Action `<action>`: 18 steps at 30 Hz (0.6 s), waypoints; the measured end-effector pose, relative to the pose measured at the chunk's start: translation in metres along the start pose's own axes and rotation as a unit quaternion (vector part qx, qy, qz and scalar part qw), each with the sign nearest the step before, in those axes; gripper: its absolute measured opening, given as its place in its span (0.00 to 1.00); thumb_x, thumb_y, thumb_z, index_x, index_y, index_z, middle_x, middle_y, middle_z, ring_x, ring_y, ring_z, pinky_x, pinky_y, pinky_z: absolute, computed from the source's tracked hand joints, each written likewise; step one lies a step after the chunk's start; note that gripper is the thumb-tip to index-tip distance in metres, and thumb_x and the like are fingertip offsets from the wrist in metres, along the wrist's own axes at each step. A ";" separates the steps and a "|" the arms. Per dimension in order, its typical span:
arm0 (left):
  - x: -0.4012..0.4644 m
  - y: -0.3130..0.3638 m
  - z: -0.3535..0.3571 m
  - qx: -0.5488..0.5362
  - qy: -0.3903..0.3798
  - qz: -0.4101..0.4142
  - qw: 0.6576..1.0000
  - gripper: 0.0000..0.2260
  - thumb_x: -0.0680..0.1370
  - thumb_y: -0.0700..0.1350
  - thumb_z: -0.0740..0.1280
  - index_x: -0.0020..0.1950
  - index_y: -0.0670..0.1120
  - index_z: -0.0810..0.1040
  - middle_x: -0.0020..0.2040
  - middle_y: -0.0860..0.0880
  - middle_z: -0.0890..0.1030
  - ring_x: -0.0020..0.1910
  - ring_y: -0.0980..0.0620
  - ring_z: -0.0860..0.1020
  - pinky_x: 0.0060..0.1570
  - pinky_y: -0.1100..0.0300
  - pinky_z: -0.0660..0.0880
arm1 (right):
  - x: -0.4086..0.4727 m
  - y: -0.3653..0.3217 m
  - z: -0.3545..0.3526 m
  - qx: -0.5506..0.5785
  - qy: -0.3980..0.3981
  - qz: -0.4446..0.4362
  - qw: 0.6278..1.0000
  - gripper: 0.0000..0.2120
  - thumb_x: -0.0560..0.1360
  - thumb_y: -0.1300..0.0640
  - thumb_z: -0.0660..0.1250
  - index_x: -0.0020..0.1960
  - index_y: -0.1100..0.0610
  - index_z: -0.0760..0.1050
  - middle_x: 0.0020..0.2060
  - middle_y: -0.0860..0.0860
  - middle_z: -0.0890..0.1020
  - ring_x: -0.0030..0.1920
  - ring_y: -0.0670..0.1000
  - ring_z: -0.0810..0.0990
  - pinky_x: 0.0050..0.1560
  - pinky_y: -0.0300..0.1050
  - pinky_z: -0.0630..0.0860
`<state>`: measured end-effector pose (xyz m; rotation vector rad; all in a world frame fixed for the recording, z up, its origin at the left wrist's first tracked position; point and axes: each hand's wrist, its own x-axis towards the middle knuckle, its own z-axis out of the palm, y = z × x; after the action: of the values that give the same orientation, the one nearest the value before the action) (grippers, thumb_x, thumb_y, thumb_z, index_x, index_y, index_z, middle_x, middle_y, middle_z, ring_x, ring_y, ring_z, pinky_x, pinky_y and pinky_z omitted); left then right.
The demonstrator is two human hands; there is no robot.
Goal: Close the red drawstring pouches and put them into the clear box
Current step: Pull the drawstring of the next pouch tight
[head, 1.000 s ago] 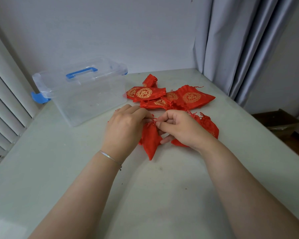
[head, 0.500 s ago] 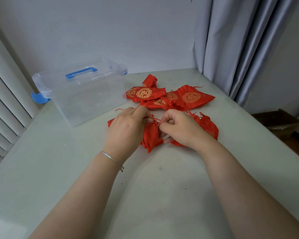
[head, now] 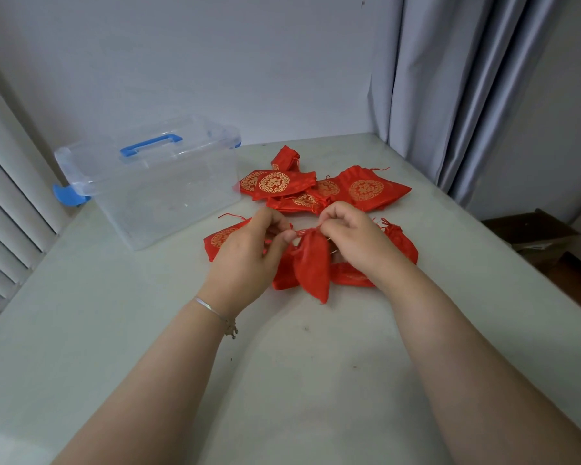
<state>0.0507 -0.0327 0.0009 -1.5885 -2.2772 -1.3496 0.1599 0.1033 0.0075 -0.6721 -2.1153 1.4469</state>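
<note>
Left hand (head: 249,260) and right hand (head: 356,239) each pinch the drawstring at the gathered neck of one red pouch (head: 311,263), hanging above the table (head: 299,380) near the clear box (head: 155,193).

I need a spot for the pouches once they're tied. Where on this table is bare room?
Bare: the near table between the forearms, and the left side below the clear box. Crowded: the pouch pile right of the box and around both hands, left hand and right hand.
</note>
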 end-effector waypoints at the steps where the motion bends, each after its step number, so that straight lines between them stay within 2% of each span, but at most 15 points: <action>1: 0.001 -0.003 0.000 0.015 0.007 -0.023 1.000 0.04 0.79 0.49 0.63 0.49 0.50 0.72 0.41 0.58 0.78 0.41 0.62 0.76 0.42 0.62 0.71 | 0.003 0.001 -0.006 -0.002 0.023 0.009 1.000 0.08 0.75 0.59 0.61 0.38 0.50 0.72 0.31 0.48 0.73 0.36 0.49 0.73 0.40 0.49 0.75; 4: 0.003 -0.023 0.000 0.103 0.025 -0.103 0.989 0.12 0.77 0.55 0.62 0.54 0.49 0.73 0.48 0.51 0.79 0.46 0.50 0.77 0.45 0.56 0.70 | 0.012 0.004 -0.027 -0.006 0.098 0.053 0.994 0.08 0.75 0.59 0.59 0.37 0.52 0.71 0.31 0.48 0.73 0.37 0.50 0.74 0.43 0.51 0.76; 6: 0.002 -0.037 0.004 0.151 0.007 -0.139 0.979 0.18 0.76 0.57 0.63 0.59 0.47 0.73 0.53 0.48 0.78 0.53 0.46 0.75 0.49 0.56 0.68 | 0.016 0.010 -0.041 -0.097 0.143 0.072 0.982 0.09 0.75 0.58 0.57 0.37 0.54 0.70 0.30 0.49 0.72 0.35 0.52 0.73 0.38 0.46 0.72; 8: 0.001 -0.046 0.009 0.176 -0.023 -0.159 0.971 0.22 0.75 0.59 0.64 0.63 0.47 0.72 0.56 0.47 0.77 0.58 0.45 0.73 0.55 0.54 0.68 | 0.016 0.018 -0.050 -0.194 0.163 0.095 0.963 0.08 0.77 0.56 0.54 0.42 0.56 0.71 0.32 0.50 0.73 0.36 0.53 0.74 0.34 0.44 0.66; 10: 0.001 -0.049 0.013 0.199 -0.047 -0.155 0.967 0.24 0.74 0.60 0.64 0.65 0.48 0.72 0.59 0.47 0.76 0.61 0.45 0.70 0.59 0.53 0.68 | 0.013 0.021 -0.053 -0.253 0.172 0.127 0.943 0.10 0.78 0.56 0.54 0.53 0.57 0.72 0.42 0.53 0.78 0.45 0.57 0.77 0.42 0.46 0.71; 12: 0.001 -0.047 0.014 0.214 -0.058 -0.155 0.963 0.24 0.74 0.59 0.67 0.65 0.50 0.73 0.61 0.47 0.74 0.64 0.44 0.68 0.62 0.53 0.66 | 0.010 0.021 -0.052 -0.309 0.185 0.150 0.921 0.15 0.78 0.58 0.54 0.63 0.57 0.68 0.58 0.57 0.75 0.58 0.60 0.74 0.55 0.52 0.70; 13: 0.000 -0.046 0.014 0.217 -0.062 -0.155 0.962 0.22 0.73 0.58 0.68 0.65 0.51 0.73 0.61 0.47 0.74 0.64 0.44 0.68 0.62 0.54 0.66 | 0.009 0.020 -0.050 -0.328 0.207 0.140 0.911 0.18 0.78 0.60 0.55 0.67 0.57 0.66 0.62 0.58 0.72 0.63 0.61 0.71 0.59 0.54 0.69; 15: 0.000 -0.044 0.014 0.211 -0.062 -0.145 0.965 0.18 0.73 0.55 0.70 0.61 0.52 0.75 0.58 0.48 0.75 0.61 0.44 0.68 0.60 0.54 0.66 | 0.008 0.016 -0.045 -0.335 0.277 0.045 0.900 0.20 0.76 0.63 0.56 0.68 0.57 0.66 0.64 0.58 0.70 0.64 0.60 0.68 0.62 0.54 0.67; 17: -0.001 -0.042 0.013 0.179 -0.045 -0.125 0.975 0.14 0.72 0.50 0.71 0.57 0.52 0.76 0.53 0.49 0.76 0.57 0.45 0.71 0.56 0.54 0.68 | 0.007 0.012 -0.034 -0.283 0.295 -0.102 0.907 0.17 0.75 0.64 0.60 0.63 0.56 0.72 0.58 0.55 0.75 0.58 0.56 0.73 0.59 0.50 0.70; 18: -0.001 -0.040 0.013 0.150 -0.036 -0.112 0.982 0.12 0.73 0.47 0.71 0.54 0.51 0.76 0.51 0.49 0.77 0.53 0.45 0.73 0.54 0.53 0.70 | 0.006 0.010 -0.026 -0.253 0.267 -0.151 0.918 0.15 0.74 0.62 0.63 0.60 0.55 0.74 0.53 0.52 0.77 0.53 0.53 0.76 0.56 0.48 0.72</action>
<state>0.0255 -0.0283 -0.0318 -1.3393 -2.6159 -0.9361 0.1734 0.1282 0.0066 -0.7718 -2.0207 0.4653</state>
